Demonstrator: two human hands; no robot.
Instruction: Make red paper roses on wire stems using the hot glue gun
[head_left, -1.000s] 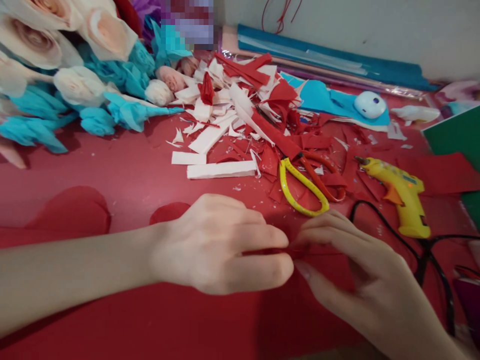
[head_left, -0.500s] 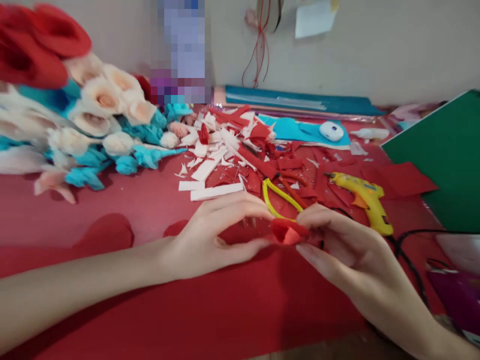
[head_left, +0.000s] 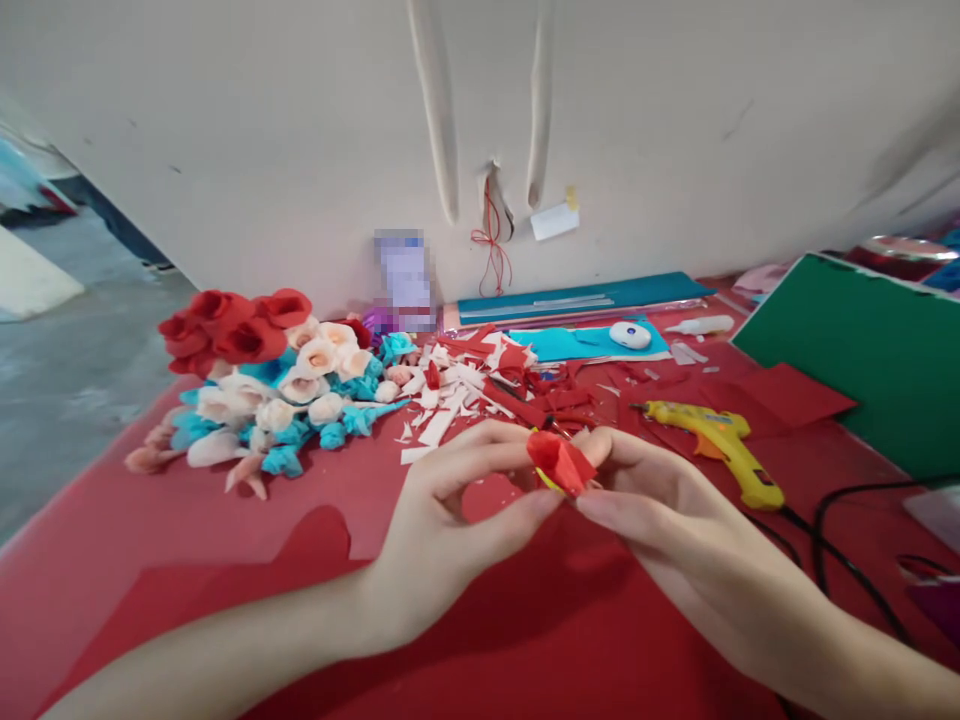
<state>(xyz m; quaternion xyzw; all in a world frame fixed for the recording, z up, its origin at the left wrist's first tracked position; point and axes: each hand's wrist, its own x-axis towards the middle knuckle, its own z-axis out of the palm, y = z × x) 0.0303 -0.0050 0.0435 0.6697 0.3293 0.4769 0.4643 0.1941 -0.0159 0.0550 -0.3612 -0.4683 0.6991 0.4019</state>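
Between my two hands is a small red crepe-paper flower (head_left: 561, 462), partly rolled, with its folds open toward me. My left hand (head_left: 457, 510) pinches its left side between thumb and fingertips. From the other side, the thumb and fingers of my right hand (head_left: 660, 500) grip its right edge. Just behind the flower, mostly hidden, are yellow-handled scissors (head_left: 549, 482). Below my hands lies a large red paper sheet (head_left: 480, 640). A yellow hot glue gun (head_left: 716, 440) rests on its side to the right of my right hand.
Finished red, white and blue paper flowers (head_left: 300, 385) are heaped at the left. Red and white paper scraps (head_left: 465, 385) litter the middle. A white oval device (head_left: 630, 335) sits on blue paper (head_left: 562, 345). A green board (head_left: 847, 360) stands right; a black cable (head_left: 817, 540) runs below it.
The view has tilted up and drawn back, showing more wall and the floor at left. Both hands still hold the red flower, which is now turned with its opening more toward me.
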